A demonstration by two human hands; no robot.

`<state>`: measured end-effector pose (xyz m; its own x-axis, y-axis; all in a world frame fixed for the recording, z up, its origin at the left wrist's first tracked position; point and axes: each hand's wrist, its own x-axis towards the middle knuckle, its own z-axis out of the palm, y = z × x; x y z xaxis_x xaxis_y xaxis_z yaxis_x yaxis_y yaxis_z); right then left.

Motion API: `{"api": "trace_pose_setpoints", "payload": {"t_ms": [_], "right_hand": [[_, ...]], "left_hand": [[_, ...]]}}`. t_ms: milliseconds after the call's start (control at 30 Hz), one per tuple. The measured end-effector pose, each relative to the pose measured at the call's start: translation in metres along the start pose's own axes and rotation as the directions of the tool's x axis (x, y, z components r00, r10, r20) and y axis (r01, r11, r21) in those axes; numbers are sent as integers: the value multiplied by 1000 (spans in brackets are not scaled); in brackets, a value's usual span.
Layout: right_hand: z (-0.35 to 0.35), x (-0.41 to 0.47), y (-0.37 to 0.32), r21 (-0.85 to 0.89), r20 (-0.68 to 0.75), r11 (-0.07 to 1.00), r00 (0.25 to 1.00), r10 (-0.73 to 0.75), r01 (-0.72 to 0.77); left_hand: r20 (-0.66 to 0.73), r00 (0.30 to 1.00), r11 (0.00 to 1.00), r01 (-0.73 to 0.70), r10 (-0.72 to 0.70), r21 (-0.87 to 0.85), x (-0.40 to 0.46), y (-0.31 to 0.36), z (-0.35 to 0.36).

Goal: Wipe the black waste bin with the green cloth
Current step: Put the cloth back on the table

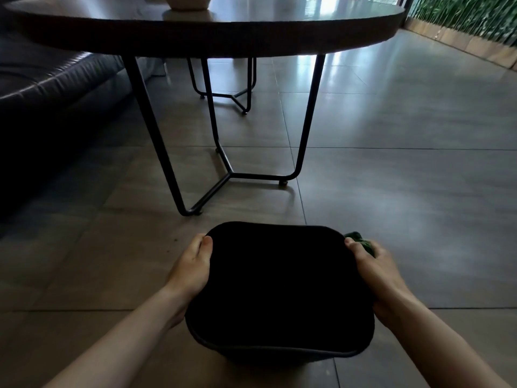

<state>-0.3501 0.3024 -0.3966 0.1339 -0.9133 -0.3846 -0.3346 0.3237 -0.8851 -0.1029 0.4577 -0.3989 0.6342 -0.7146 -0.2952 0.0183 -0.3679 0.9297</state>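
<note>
Views: one only, head-worn, wide-angle; no second view to share ground with.
Position: low, close above the floor (391, 191), below the level of the round table (195, 29) top's far side.
Facing: forward and down, across tiles toward the table legs.
Nearness: very close to the black waste bin (277, 289) at lower centre; forearms entering from both bottom corners.
Edges: sofa (50, 88) at upper left, green wall (470, 21) at upper right, lines bowed by the lens.

Home living room: dark sofa (56, 79), round coffee table (195, 37), tiled floor (391, 163).
</note>
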Motion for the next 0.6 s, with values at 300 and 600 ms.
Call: {"api": "trace_pose_setpoints", "payload": {"t_ms": [300, 600], "right_hand": [[-42, 0, -34, 114, -83, 991, 994, -66, 75], [-35, -112, -172, 533, 515, 771, 857, 31, -349]], "left_hand": [[-105, 994, 925, 53, -14, 377, 5, 8, -2], [323, 944, 939, 50, 67, -341, -86, 156, 39]]}}
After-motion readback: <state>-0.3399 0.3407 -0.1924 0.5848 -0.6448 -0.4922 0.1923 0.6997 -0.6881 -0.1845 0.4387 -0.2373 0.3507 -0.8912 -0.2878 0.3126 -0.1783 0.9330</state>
